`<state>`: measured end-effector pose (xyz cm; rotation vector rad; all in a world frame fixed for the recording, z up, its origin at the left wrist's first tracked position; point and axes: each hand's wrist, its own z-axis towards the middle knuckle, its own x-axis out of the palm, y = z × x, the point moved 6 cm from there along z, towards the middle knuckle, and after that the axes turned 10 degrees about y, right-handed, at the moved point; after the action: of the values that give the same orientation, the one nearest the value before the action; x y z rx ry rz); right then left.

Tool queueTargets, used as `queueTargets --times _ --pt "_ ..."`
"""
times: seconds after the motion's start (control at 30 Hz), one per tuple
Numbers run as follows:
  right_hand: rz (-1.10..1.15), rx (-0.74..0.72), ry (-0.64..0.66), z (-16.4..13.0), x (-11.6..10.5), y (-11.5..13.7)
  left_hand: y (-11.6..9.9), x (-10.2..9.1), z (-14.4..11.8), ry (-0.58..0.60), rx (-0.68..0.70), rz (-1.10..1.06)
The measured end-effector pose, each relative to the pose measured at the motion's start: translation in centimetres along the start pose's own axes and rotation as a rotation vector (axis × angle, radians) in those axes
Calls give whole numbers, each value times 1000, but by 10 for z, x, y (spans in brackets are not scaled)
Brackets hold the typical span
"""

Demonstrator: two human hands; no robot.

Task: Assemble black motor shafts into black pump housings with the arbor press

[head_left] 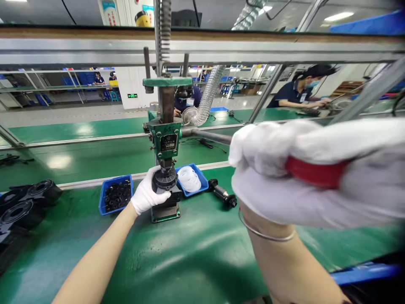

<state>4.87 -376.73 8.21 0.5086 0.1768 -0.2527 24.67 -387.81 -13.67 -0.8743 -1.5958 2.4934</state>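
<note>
Green hand press: upright at mid surface, base on the green mat. Black round part: seated under the press ram, above the base. Left hand, white-gloved: fingers wrapped around the black round part from the left. Right hand, white-gloved: closed over the press lever, close to the camera. Blue bin of black rings: just left of the press. Blue bin of white rings: just right. Black castings: far left. Black cylinder: lying right of the bins.
</note>
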Motion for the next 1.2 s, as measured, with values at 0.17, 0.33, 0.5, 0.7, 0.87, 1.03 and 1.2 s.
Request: queueTargets --times 0.17,0.33,0.5,0.7,0.87,1.03,1.2 --pt "319 -208 -207 7 6 8 -1 -2 0 16 -16 37" --pt "265 -265 -295 -19 8 2 4 -3 0 18 -21 59" --pt "356 -267 -274 -22 8 1 2 -4 -1 46 -29 72" --pt "444 -263 -324 -31 7 -4 6 -9 -6 128 -16 46" --pt "327 -265 -271 -32 11 -4 8 -10 -4 154 -38 -20" --pt "393 -194 -69 -14 2 -16 -12 -2 -31 201 -29 -95" --pt "-52 274 493 -112 39 -85 -4 31 -99 494 -52 -36"
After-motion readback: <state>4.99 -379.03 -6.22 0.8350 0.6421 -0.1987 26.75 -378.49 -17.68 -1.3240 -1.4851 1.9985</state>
